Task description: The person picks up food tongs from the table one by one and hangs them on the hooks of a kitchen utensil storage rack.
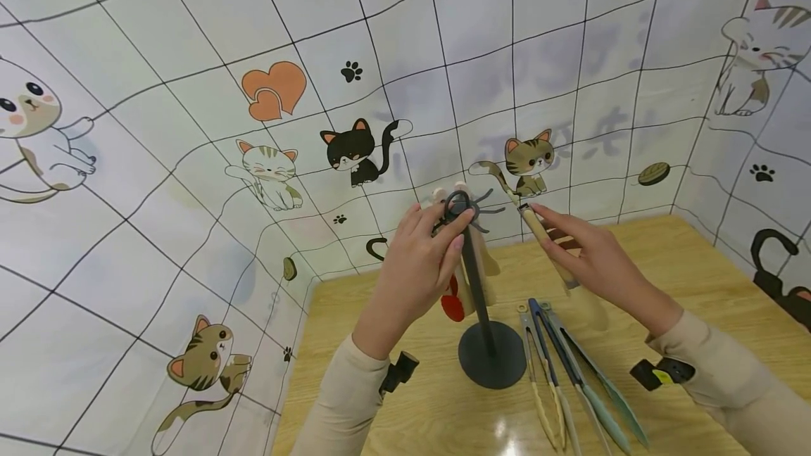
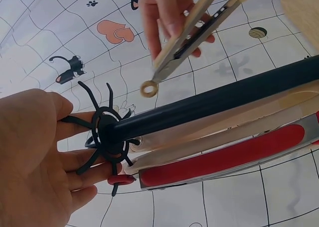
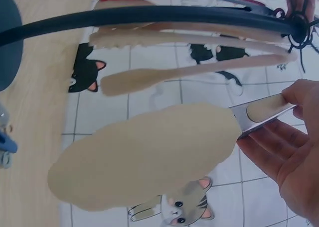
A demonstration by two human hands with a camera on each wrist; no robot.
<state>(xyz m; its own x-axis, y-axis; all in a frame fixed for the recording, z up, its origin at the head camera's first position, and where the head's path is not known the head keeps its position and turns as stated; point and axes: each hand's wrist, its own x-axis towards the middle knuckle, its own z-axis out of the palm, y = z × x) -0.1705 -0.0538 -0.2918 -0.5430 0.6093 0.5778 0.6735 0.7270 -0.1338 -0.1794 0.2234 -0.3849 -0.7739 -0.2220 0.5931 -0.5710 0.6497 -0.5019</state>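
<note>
A dark utensil stand [image 1: 478, 294] with a ring of hooks at its top and a round base stands upright on the table. At the hook ring, my left hand [image 1: 415, 252] holds on with its fingers among the hooks. My right hand [image 1: 589, 248] grips cream tongs [image 3: 149, 155] by the handle, to the right of the stand. Their small hanging ring [image 2: 149, 88] is near the hooks but apart from them. Red tongs [image 2: 222, 155] hang from one hook, with pale beige utensils [image 3: 189, 40] beside them.
Several tongs lie side by side right of the stand's base, among them cream tongs [image 1: 538, 385] and teal tongs [image 1: 608, 385]. The wooden table [image 1: 405, 400] meets a wall covering [image 1: 443, 90] printed with cats and grid lines behind and at both sides.
</note>
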